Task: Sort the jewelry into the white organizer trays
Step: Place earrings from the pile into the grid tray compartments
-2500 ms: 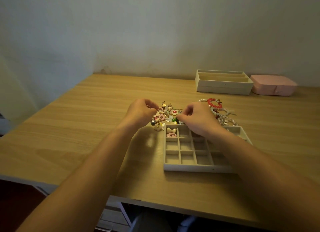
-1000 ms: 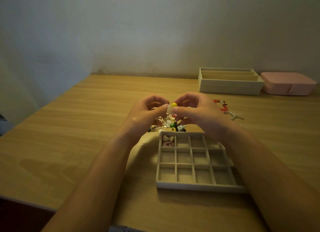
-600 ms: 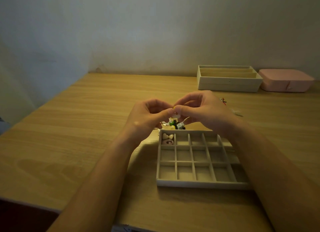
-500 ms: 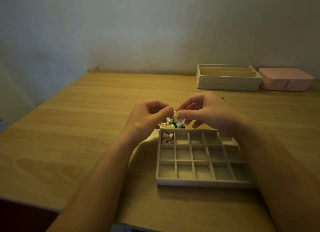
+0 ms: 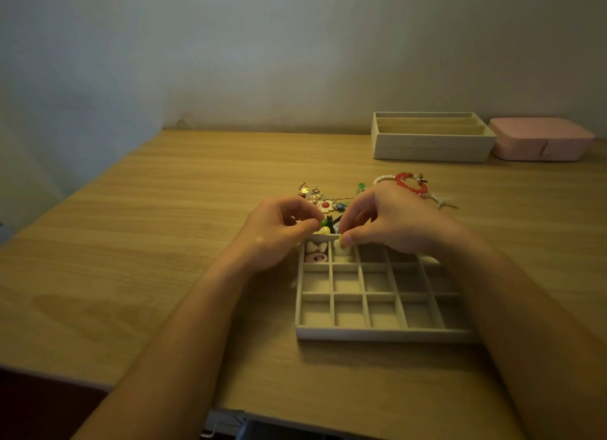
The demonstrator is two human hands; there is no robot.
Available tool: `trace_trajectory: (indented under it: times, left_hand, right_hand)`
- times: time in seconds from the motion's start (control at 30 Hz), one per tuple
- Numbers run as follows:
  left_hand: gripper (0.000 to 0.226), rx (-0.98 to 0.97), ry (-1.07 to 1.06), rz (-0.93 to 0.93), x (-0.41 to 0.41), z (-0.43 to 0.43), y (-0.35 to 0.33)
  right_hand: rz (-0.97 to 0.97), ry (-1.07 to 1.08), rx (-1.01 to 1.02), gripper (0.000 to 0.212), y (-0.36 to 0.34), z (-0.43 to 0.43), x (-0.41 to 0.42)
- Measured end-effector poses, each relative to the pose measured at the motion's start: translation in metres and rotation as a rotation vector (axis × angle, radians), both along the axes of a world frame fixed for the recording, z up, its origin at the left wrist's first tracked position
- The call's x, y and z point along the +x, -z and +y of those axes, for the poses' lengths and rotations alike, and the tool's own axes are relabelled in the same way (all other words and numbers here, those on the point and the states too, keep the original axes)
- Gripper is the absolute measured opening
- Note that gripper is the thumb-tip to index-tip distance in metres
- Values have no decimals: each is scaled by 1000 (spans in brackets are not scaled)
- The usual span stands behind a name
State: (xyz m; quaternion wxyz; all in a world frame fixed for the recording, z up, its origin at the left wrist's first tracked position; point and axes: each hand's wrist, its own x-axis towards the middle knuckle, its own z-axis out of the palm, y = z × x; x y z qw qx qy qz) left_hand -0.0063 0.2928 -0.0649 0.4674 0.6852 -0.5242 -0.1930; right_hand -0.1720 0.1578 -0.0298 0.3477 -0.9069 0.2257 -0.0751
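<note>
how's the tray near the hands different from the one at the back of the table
The near tray is shallow, split into many small square cells; the far tray is taller, with long narrow slots. The near tray holds a few pieces in its far-left cells; no jewelry shows in the far tray. Both are off-white.
</note>
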Motion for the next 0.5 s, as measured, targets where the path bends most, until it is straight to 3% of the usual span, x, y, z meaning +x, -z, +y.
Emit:
trace_trajectory:
  times: [0.5]
  left_hand:
    - [15,-8,23,-80,-3,1,1]
  right_hand:
    - [-1,83,-325,14,5,21,2]
